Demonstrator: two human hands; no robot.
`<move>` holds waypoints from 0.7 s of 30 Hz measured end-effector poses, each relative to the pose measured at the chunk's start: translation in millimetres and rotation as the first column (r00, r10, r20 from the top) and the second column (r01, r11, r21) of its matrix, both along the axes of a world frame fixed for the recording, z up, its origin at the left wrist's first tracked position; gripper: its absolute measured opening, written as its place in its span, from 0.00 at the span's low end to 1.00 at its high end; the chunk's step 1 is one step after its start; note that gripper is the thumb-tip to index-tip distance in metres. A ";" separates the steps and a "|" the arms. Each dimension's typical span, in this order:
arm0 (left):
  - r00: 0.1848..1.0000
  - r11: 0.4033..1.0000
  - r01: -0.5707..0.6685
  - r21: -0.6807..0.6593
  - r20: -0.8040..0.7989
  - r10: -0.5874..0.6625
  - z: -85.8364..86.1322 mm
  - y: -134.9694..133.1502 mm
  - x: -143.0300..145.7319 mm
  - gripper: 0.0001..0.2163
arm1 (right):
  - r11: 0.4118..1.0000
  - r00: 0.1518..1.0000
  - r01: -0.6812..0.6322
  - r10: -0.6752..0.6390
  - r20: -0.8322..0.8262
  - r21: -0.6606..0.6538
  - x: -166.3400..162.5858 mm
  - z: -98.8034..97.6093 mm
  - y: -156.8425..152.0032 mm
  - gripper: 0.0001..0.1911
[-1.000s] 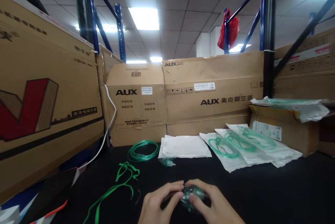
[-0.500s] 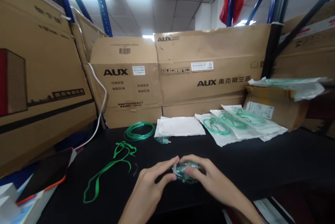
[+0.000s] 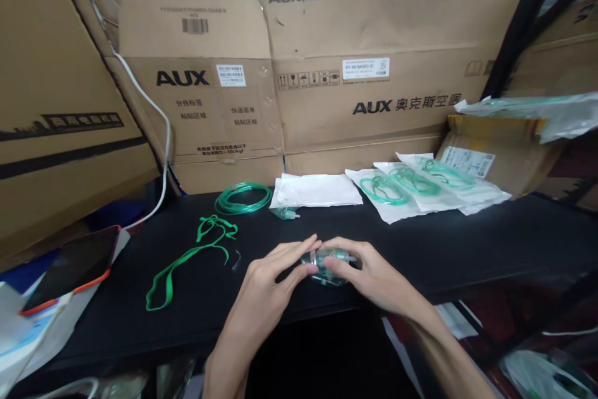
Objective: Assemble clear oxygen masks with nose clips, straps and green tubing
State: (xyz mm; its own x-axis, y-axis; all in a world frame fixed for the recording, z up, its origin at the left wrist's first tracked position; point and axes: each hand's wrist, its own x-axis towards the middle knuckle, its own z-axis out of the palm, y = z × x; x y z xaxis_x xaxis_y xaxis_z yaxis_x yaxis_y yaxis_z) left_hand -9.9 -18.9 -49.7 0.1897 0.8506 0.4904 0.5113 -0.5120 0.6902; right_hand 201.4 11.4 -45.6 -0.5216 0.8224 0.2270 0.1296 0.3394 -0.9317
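the left hand (image 3: 273,271) pinches the left end of a clear green mask (image 3: 327,279) between thumb and fingers; the right hand (image 3: 371,271) grips its other side, thumb on top. it is above the black table (image 3: 420,249), near the front edge. a green strap (image 3: 169,290) lies left, 3 white packets (image 3: 390,209) farther back.

Glossy clear plastic mask (image 3: 329,278), glossy tubing (image 3: 239,209), matt tabletop (image 3: 420,256)

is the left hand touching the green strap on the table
Apart: in the head view, a strip of black tabletop shows plainly between the left hand and the green strap.
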 end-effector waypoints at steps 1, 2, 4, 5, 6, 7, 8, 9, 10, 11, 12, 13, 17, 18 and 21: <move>1.000 1.000 -0.003 0.000 -0.004 0.003 0.0 -0.1 0.2 0.17 | 1.000 1.000 -0.001 0.001 0.002 0.000 0.0 -0.4 -0.1 0.15; 1.000 1.000 -0.005 0.000 -0.004 0.005 -0.1 -0.1 -0.1 0.16 | 1.000 1.000 -0.005 0.005 0.000 0.000 0.0 -0.8 -0.3 0.15; 1.000 1.000 0.002 -0.005 0.003 -0.002 -0.6 0.0 -1.6 0.17 | 1.000 1.000 -0.016 0.016 -0.022 0.003 0.1 -1.3 -0.5 0.14; 1.000 1.000 0.010 -0.011 0.009 -0.010 -0.9 0.0 -2.5 0.17 | 1.000 0.999 -0.023 0.023 -0.040 0.001 0.1 -1.5 -0.6 0.14; 1.000 1.000 0.019 -0.016 0.017 -0.018 -1.3 0.0 -3.4 0.17 | 1.000 0.998 -0.031 0.031 -0.055 -0.001 0.0 -1.6 -0.5 0.14; 0.999 1.000 0.025 -0.019 0.026 -0.025 -1.6 0.1 -4.2 0.17 | 0.999 0.997 -0.038 0.037 -0.067 -0.003 -0.1 -1.6 -0.4 0.14; 0.999 0.999 0.028 -0.020 0.033 -0.027 -1.9 0.1 -4.9 0.17 | 0.999 0.996 -0.043 0.043 -0.073 -0.003 -0.3 -1.5 -0.3 0.14; 0.999 0.999 0.026 -0.019 0.038 -0.025 -2.1 0.2 -5.3 0.17 | 0.999 0.996 -0.046 0.046 -0.072 -0.002 -0.4 -1.3 -0.2 0.14; 0.999 1.000 0.020 -0.017 0.040 -0.019 -2.3 0.4 -5.5 0.17 | 0.999 0.997 -0.047 0.047 -0.064 0.002 -0.6 -1.1 -0.2 0.14; 0.999 1.000 0.013 -0.016 0.040 -0.012 -2.6 0.6 -5.5 0.17 | 0.999 0.998 -0.043 0.043 -0.052 0.009 -0.7 -0.8 -0.3 0.14; 0.999 1.000 0.005 -0.016 0.041 -0.004 -2.9 0.9 -5.5 0.17 | 0.999 0.998 -0.038 0.039 -0.039 0.018 -0.8 -0.6 -0.6 0.13; 0.999 1.000 -0.002 -0.017 0.043 0.002 -3.3 1.1 -5.3 0.16 | 0.999 0.999 -0.035 0.036 -0.028 0.026 -0.9 -0.3 -1.1 0.13; 0.999 1.000 -0.018 0.016 0.046 0.018 -4.3 2.4 -4.8 0.15 | 0.998 0.999 -0.048 0.047 0.014 0.047 -1.6 0.4 -2.9 0.12; 0.998 0.998 -0.042 0.038 0.046 0.040 -4.2 2.7 -4.7 0.15 | 0.998 0.999 -0.044 0.042 0.028 0.050 -2.5 1.0 -2.8 0.12; 0.981 0.978 -0.178 0.110 0.100 0.167 -3.8 3.3 -3.8 0.15 | 0.998 0.998 -0.013 0.009 0.068 0.061 -8.8 4.9 -1.4 0.14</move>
